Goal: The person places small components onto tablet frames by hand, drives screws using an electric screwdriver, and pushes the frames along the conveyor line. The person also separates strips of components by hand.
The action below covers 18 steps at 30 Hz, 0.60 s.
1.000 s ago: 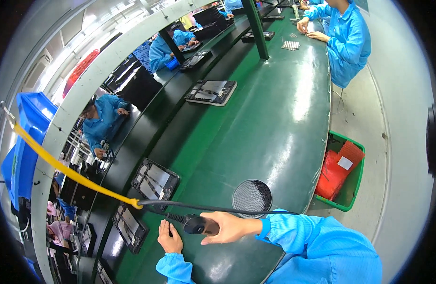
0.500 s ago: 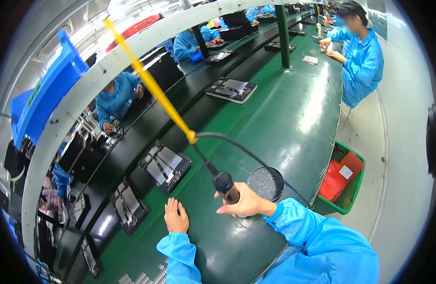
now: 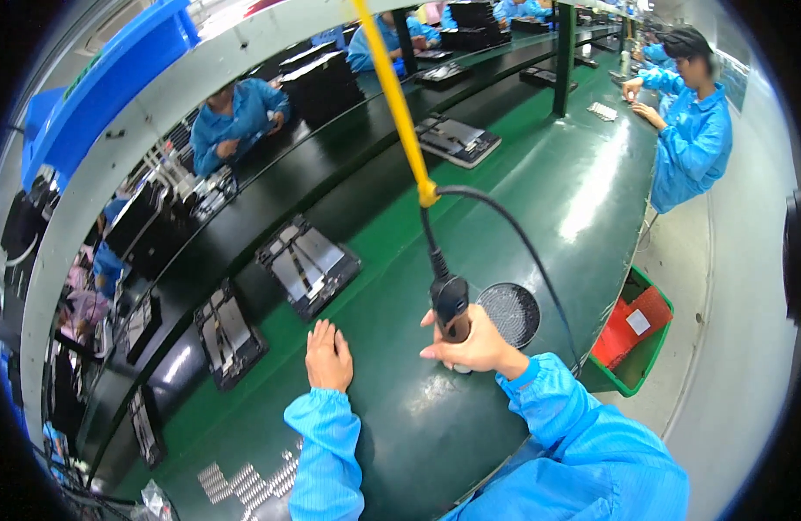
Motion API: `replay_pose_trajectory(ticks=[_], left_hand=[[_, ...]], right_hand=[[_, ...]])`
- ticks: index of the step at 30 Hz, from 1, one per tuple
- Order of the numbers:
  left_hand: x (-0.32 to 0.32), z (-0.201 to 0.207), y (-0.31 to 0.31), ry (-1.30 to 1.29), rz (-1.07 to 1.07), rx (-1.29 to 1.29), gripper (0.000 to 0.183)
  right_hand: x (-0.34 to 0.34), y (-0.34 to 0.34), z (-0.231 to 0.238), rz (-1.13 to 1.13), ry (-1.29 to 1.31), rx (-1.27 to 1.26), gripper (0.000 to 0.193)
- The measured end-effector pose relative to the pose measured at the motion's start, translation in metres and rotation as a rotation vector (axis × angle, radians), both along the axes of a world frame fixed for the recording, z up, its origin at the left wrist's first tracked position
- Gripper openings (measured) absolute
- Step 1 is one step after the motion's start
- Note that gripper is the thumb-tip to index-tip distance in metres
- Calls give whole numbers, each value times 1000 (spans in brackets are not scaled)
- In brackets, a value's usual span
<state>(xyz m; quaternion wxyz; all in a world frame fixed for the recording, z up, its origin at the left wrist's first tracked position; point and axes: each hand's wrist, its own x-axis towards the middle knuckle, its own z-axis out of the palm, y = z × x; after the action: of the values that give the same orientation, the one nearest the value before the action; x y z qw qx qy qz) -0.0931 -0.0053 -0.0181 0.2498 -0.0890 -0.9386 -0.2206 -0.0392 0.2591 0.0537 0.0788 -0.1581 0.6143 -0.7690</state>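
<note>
My right hand is wrapped round a black electric screwdriver, which stands nearly upright over the green tabletop. A yellow strap and a black cable run up from its top end. The tool's tip is hidden behind my fingers. Just right of the tool sits a round, dark-rimmed dish with a grey, dimpled-looking inside. My left hand lies flat on the tabletop, palm down and holding nothing. Beyond it rests an opened tablet with its inner parts bare, and another opened tablet lies to its left.
Small silvery parts lie in rows by my left sleeve. Farther along is another opened tablet. A green bin with red material stands beside the bench's right edge. A co-worker in blue sits at the far right.
The view has shifted, so the screwdriver and my right hand appear farther right and slightly higher. My left hand stays flat on the tabletop, and the right keeps its grip.
</note>
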Motion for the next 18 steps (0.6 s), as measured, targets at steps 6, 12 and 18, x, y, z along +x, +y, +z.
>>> replay_pose_trajectory(ticks=[6,12,18], left_hand=[[-8,-2,7,3,-27,35,25],[-7,-3,0,-11,3,23,27],[-2,-4,8,54,6,27,23]], right_hand=[[-5,5,1,-106,3,28,40],[-13,0,1,-59,-16,3,41],[-14,9,1,10,-36,66,41]])
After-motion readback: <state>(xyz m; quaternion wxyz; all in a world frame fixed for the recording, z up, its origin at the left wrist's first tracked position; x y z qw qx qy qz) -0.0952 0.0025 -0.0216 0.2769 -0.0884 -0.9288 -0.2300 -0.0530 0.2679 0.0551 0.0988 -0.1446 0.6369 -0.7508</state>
